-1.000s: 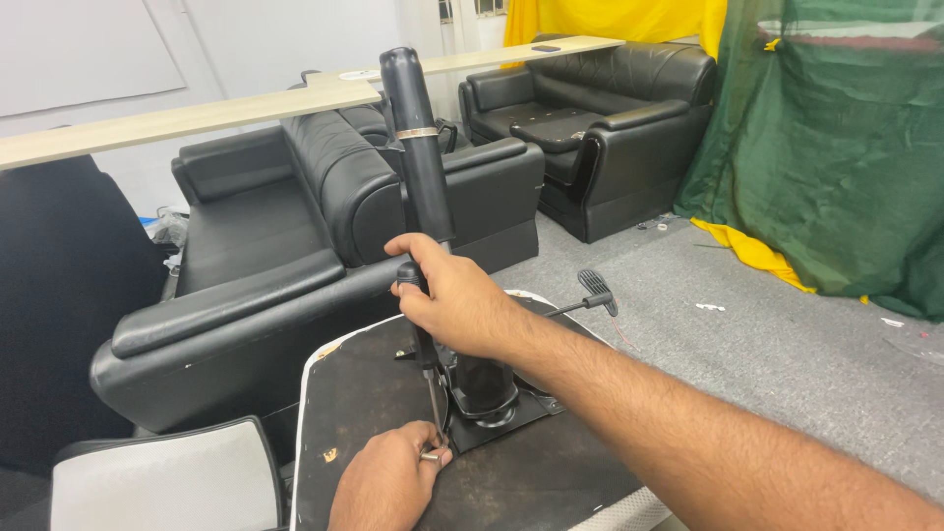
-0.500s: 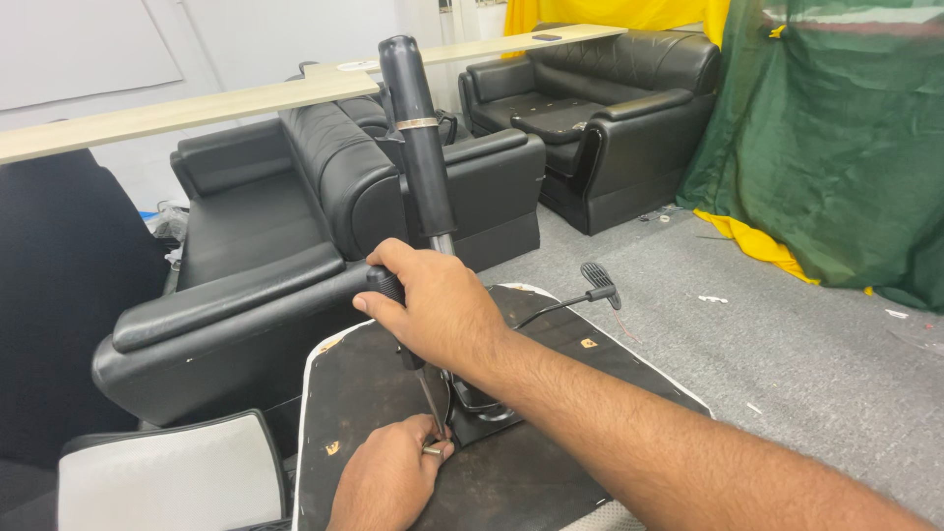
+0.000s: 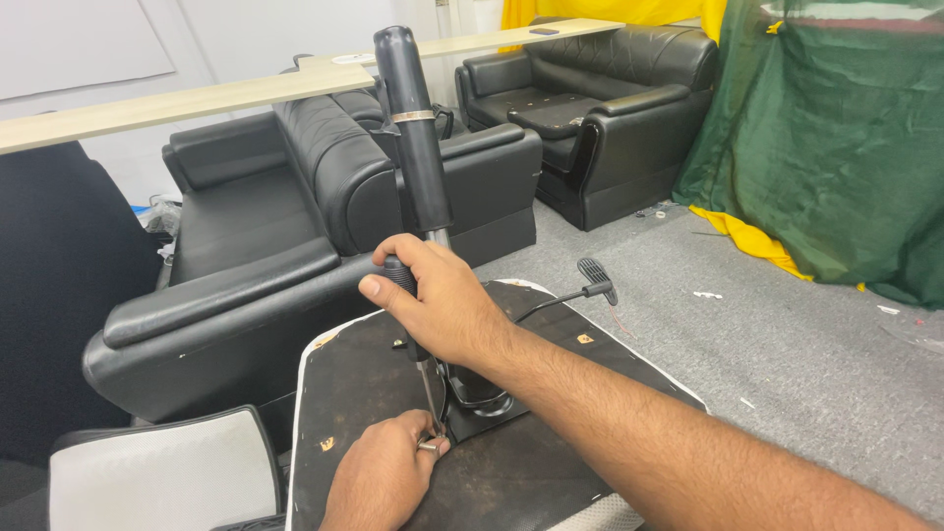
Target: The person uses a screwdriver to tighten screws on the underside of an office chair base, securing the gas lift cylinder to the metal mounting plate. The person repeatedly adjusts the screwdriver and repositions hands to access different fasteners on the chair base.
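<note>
An upturned chair seat (image 3: pixel 364 379) lies in front of me, dark underside up. Its black gas column (image 3: pixel 411 128) stands upright from a metal plate (image 3: pixel 482 408) at the middle. My right hand (image 3: pixel 442 300) is closed around the black handle of a screwdriver (image 3: pixel 430 388) held nearly upright just left of the column. My left hand (image 3: pixel 379 477) pinches the screwdriver's tip and a small metal screw against the seat next to the plate. A black adjustment lever (image 3: pixel 593 278) sticks out from the plate toward the right.
Black leather sofas (image 3: pixel 246 246) stand behind the seat and at the back right (image 3: pixel 590 118). A long wooden board (image 3: pixel 177 103) rests across them. Green and yellow cloth (image 3: pixel 836 138) hangs at the right over grey carpet (image 3: pixel 787 344). A white chair part (image 3: pixel 162 472) lies at the lower left.
My right hand has shifted slightly left and down on the screwdriver handle. My left hand stays at the tip. The view has moved a little.
</note>
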